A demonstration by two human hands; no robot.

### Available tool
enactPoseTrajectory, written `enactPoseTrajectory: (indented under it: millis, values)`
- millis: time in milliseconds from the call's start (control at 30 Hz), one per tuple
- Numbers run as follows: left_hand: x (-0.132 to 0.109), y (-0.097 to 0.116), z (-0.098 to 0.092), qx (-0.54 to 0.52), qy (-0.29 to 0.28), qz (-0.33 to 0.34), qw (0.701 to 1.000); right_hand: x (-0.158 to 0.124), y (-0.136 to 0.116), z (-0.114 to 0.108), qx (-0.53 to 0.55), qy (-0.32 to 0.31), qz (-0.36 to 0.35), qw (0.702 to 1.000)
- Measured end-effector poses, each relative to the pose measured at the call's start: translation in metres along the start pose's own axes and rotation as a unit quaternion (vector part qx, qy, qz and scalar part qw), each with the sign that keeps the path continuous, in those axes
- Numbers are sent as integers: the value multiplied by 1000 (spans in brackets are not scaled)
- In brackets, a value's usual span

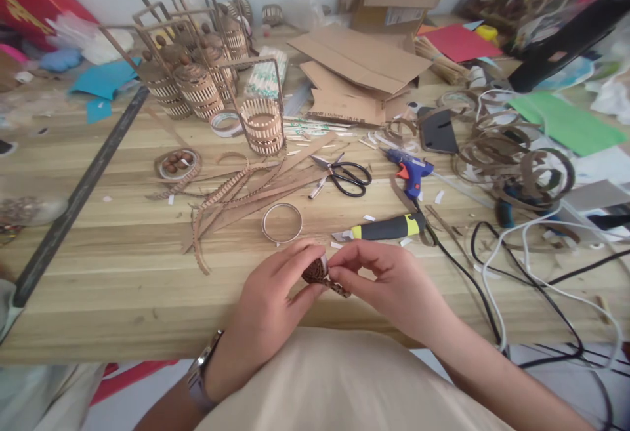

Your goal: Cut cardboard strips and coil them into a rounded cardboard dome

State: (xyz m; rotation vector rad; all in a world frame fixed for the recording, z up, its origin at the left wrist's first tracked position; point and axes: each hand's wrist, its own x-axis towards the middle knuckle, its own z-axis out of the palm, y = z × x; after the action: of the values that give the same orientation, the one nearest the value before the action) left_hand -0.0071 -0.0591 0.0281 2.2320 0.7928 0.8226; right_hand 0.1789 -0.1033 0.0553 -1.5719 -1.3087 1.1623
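A small dark brown coil of corrugated strip (313, 272) is held near the table's front edge, its loose end pointing right. My left hand (276, 287) is closed round the coil from the left, thumb below and fingers above. From the right, my right hand (377, 277) pinches at the strip and the coil's pale edge with thumb and forefinger. Just beyond the hands lie a thin round ring (281, 223) and a black and yellow utility knife (386, 227). Black-handled scissors (350, 178) and a blue glue gun (409, 170) rest farther back.
Several small lantern-like cages (197, 90) stand at the back left, with an open one (263, 128) nearer. Corrugated strips (224, 195) and a bowl of brown beads (177, 163) lie left. Cables (497, 267) and strip rings (522, 155) crowd the right, cardboard (361, 57) the back.
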Motion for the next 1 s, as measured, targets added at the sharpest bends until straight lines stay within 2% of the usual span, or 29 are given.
enactPoseTrajectory:
  millis: [167, 433, 1000]
  values:
    - [-1, -2, 1, 44, 6, 13, 999, -4, -1, 2, -29, 17, 25, 999]
    - [-2, -3, 4, 77, 6, 18, 997, -5, 3, 10, -82, 60, -19, 995]
    - [-2, 0, 5, 111, -2, 27, 993, -8, 6, 12, -124, 72, -48, 988]
